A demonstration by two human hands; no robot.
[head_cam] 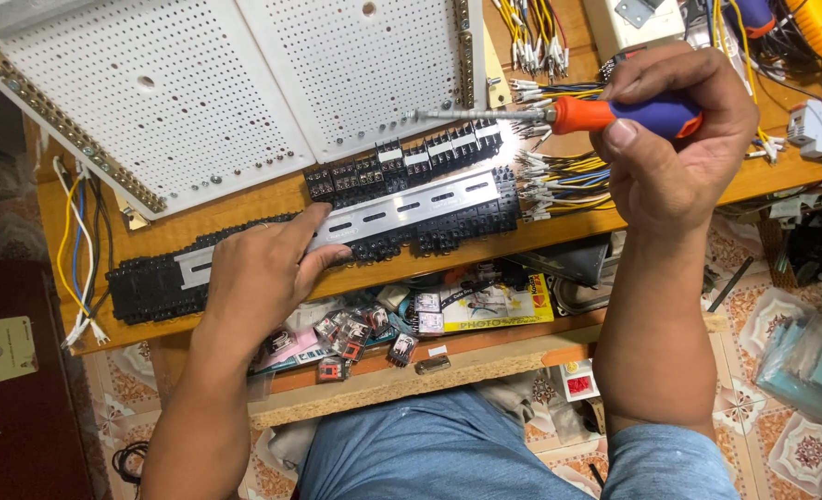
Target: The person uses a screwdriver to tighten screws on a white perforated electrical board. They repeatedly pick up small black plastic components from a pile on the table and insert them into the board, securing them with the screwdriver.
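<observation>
Far left: loose white, yellow and blue wires (75, 250) hang over the edge of the wooden bench (272, 199). Above them, two white perforated panels (151, 93) lie tilted, brass strip along the left one's edge.

My left hand (258, 278) is flat, palm down, fingers spread, pressing on the metal rail (411, 208) (the slotted kind, running diagonally up to the right). It grips nothing, just holds the rail down. The fingertips reach onto the bare metal near the middle. Black relay sockets (151, 282) sit in rows along both sides of the rail, from under my wrist up to the right end.

Below the bench edge, a lower shelf (485, 366) holds small clear relays (346, 333), a few packets and a yellow printed box (499, 310).

Centre right: the screwdriver (614, 114), orange collar, blue-purple handle, long steel shaft lying nearly level, pointing left. Its tip is over the upper row of sockets, near the edge of the right panel; can't tell if it touches a screw.

My right hand (679, 139) is closed around the screwdriver handle, thumb across the front, fingers wrapped over the top. It sits above the right end of the rail, well apart from the left hand.

Right of the rail: a bundle of yellow, blue and white ferruled wires (559, 176) fans out just beside the sockets. More wires lie at the top, by a beige box (633, 23). Far right: tiled floor (753, 306), clear plastic bags (814, 361).
</observation>
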